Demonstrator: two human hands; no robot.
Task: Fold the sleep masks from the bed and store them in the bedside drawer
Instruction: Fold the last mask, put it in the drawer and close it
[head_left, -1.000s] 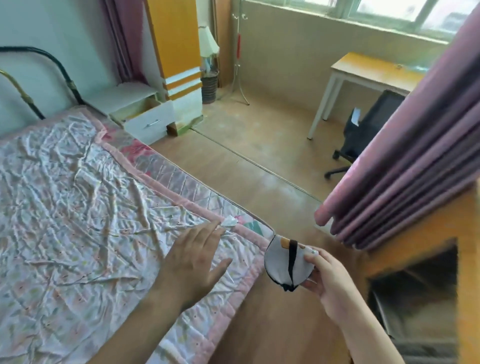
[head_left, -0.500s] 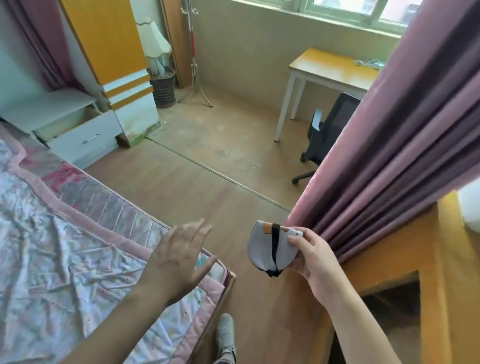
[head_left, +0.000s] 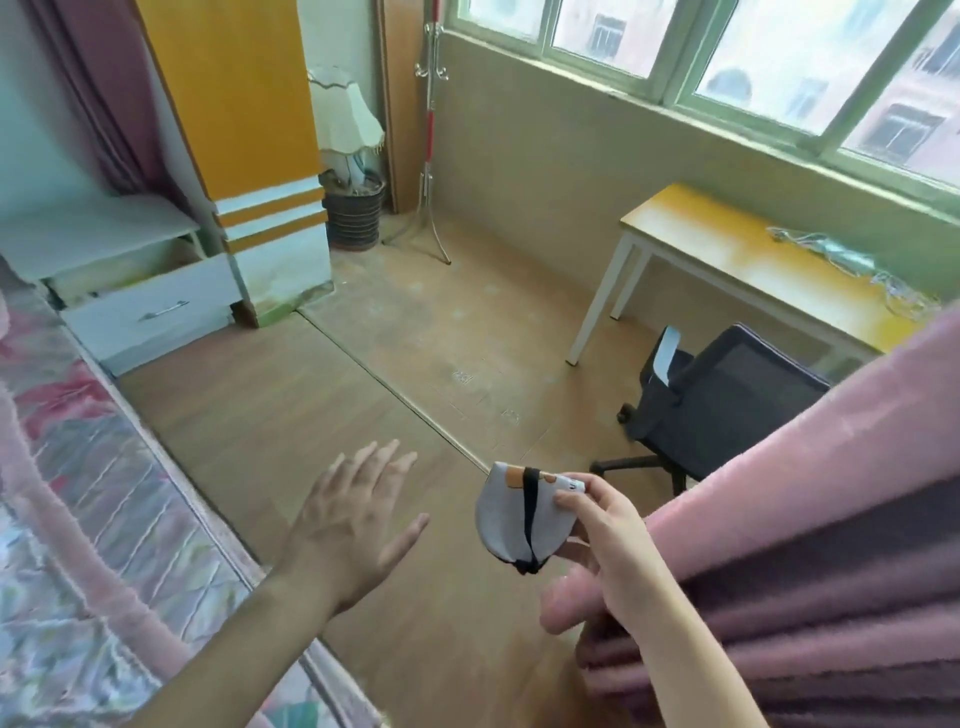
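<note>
While pinched rightward, folded sleep mask (head_left: 514, 514)

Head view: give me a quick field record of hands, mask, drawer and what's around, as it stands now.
left hand: open, fingers spread, holding nothing, over the floor beside the bed edge
right hand: pinches the folded sleep mask
folded sleep mask: grey, folded in half, black strap wrapped across it, held in the air
bedside drawer: pulled open, far left, contents not visible
nightstand top: white, above the drawer
surroundings: pink curtain at right, black office chair, yellow desk under the window
</note>
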